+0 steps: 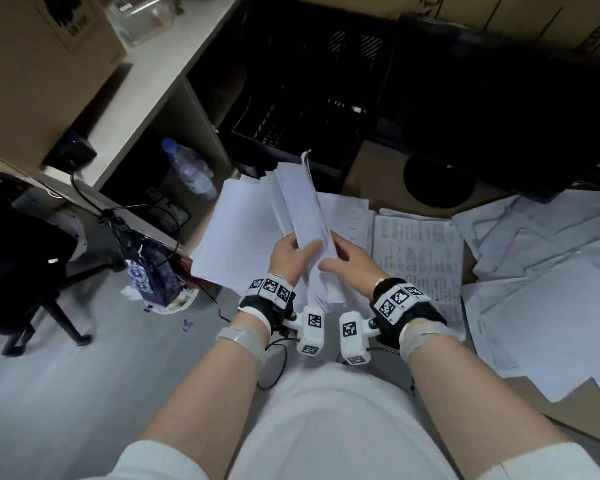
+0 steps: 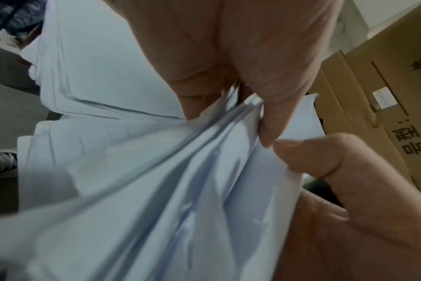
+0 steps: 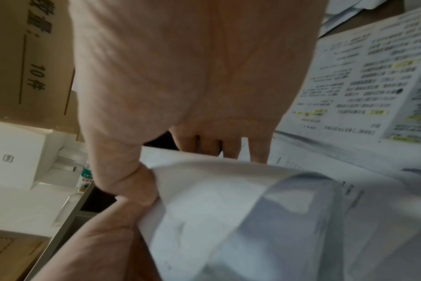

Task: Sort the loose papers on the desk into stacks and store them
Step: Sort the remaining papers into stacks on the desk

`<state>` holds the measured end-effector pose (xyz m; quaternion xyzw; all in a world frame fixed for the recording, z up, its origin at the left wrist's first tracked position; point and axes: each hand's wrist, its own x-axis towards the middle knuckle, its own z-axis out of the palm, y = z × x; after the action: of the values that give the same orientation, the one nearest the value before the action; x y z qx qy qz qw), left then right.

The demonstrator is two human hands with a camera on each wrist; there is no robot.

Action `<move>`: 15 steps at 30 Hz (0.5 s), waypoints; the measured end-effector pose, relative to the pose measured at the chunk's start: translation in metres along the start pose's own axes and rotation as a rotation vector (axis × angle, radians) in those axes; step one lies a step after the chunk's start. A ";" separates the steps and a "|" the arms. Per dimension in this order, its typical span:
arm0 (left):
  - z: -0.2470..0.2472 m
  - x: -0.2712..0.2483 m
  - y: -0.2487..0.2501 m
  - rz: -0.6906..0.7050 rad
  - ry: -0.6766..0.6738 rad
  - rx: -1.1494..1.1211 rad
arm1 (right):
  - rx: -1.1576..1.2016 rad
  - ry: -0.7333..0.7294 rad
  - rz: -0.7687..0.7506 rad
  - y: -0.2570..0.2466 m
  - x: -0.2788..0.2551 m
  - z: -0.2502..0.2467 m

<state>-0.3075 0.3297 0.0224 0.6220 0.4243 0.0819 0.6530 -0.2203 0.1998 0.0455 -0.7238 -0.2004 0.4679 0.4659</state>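
A thick bundle of white papers [image 1: 293,209] is held up on edge in front of me, its sheets fanning out to the left. My left hand [image 1: 288,252] grips it from the left, thumb across the sheets. My right hand [image 1: 347,259] grips it from the right, fingers behind the bundle. In the left wrist view the fingers of my left hand [image 2: 272,106] pinch the paper bundle [image 2: 156,190]. In the right wrist view my right hand [image 3: 137,180] pinches the paper bundle [image 3: 240,209]. Printed sheets [image 1: 416,251] and loose white papers [image 1: 541,271] lie spread on the surface to the right.
A black crate [image 1: 302,98] stands behind the bundle. A water bottle [image 1: 189,169] sits in the shelf unit on the left, below a white shelf [image 1: 146,77] with a cardboard box [image 1: 32,64]. A black chair [image 1: 18,258] and a patterned bag [image 1: 153,271] stand at the left.
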 end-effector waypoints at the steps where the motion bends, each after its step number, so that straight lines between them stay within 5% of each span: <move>1: 0.002 0.000 -0.001 0.008 -0.008 0.018 | 0.028 0.021 0.017 0.000 -0.001 -0.002; 8: -0.003 0.009 -0.005 -0.067 0.146 0.123 | 0.074 0.368 0.137 0.016 -0.001 -0.021; 15: -0.006 0.012 0.001 -0.074 0.135 0.035 | 0.141 0.269 0.156 0.005 0.004 -0.017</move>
<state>-0.3037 0.3425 0.0183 0.6100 0.4916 0.0921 0.6146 -0.2039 0.1922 0.0416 -0.7589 -0.0459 0.4143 0.5003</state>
